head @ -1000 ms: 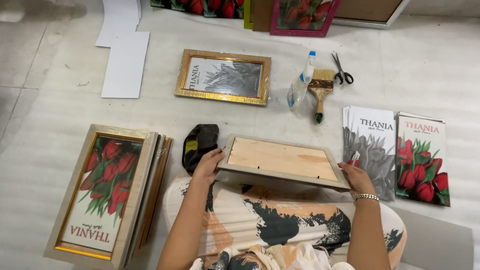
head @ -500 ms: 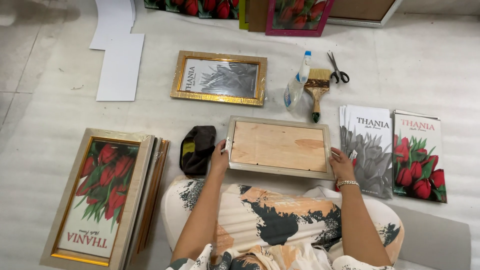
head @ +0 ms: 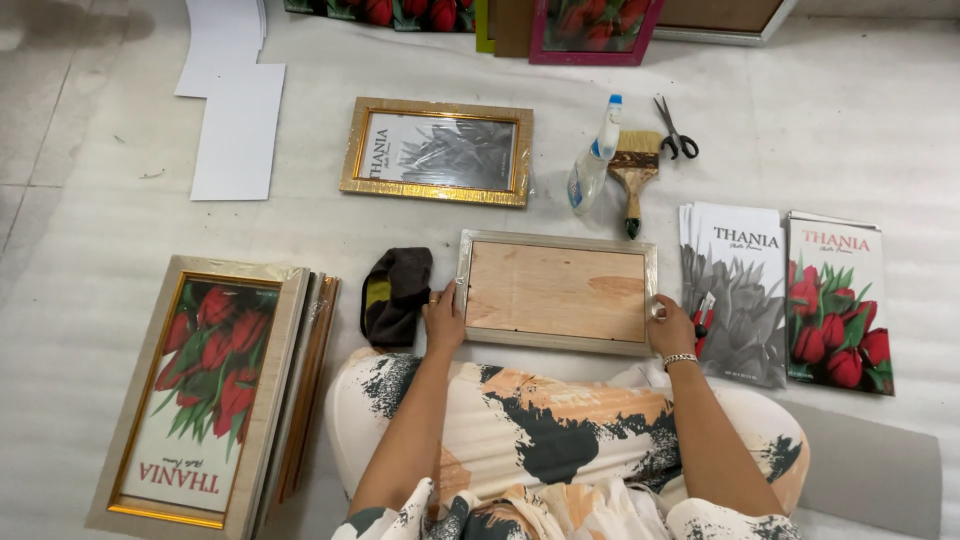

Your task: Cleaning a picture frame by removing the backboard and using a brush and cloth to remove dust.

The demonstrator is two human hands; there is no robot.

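Looking down from the head camera, the only view here, a person sat on the white foam-covered floor [head: 120, 230] with a pale grey rectangular picture frame [head: 556, 293] lying face down just in front of the knees, its bare plywood back turned up. The left hand [head: 443, 318] was closed on the frame's left short edge, thumb on top, and the right hand [head: 671, 326] gripped the right short edge in the same way; holding both ends probably kept the frame square and steady on the soft floor. Whether the fingers went under the frame, I cannot tell.

A dark crumpled cloth [head: 396, 293] lay just beside the left hand. Beyond the frame lay a clear spray bottle with a blue nozzle [head: 591, 165], a wooden flat paintbrush [head: 634, 175] and black-handled scissors [head: 676, 130], all within easy reach. To the right were two stacks of printed sheets, one grey [head: 740, 290] and one with red tulips [head: 840, 300]. A gold-rimmed frame with a grey print [head: 438, 151] lay further away. At the left a pile of finished frames with a red tulip print on top [head: 200, 390] was set apart, and white blank sheets [head: 235, 110] lay at the far left.
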